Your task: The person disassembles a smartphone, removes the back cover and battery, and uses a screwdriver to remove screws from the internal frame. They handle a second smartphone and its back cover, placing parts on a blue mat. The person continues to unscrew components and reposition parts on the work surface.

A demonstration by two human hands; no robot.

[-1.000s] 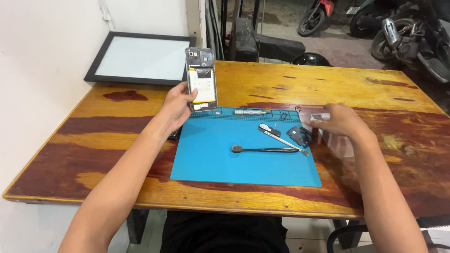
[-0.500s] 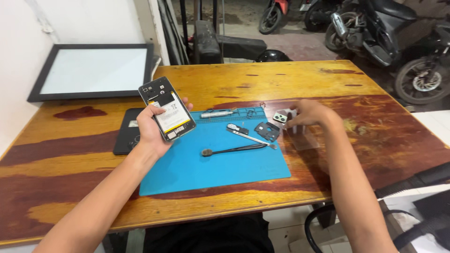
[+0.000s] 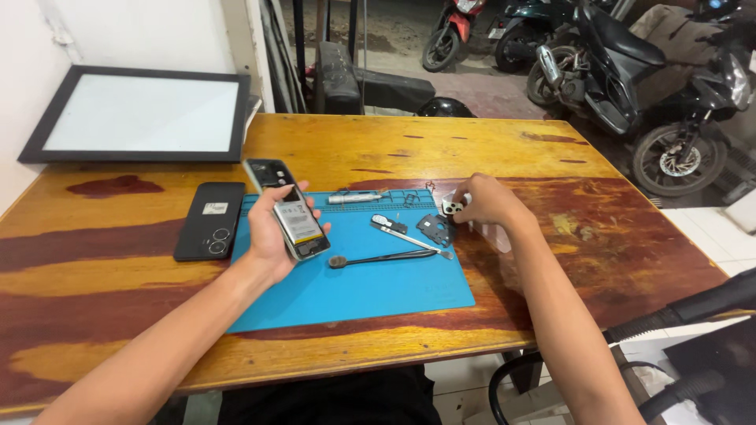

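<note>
Opened phone in one hand, small part in the other.

The left hand [image 3: 272,236] grips the opened phone [image 3: 287,211] above the blue mat [image 3: 354,291] (battery showing); the right hand [image 3: 484,203] pinches a small camera piece [image 3: 452,207] at the mat's far edge.

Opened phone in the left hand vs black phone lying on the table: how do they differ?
The opened phone is held tilted in the left hand, its insides and battery exposed; the black phone lies flat on the wooden table, back cover on. It lies off the blue mat. Both are similar-sized slabs.
</note>
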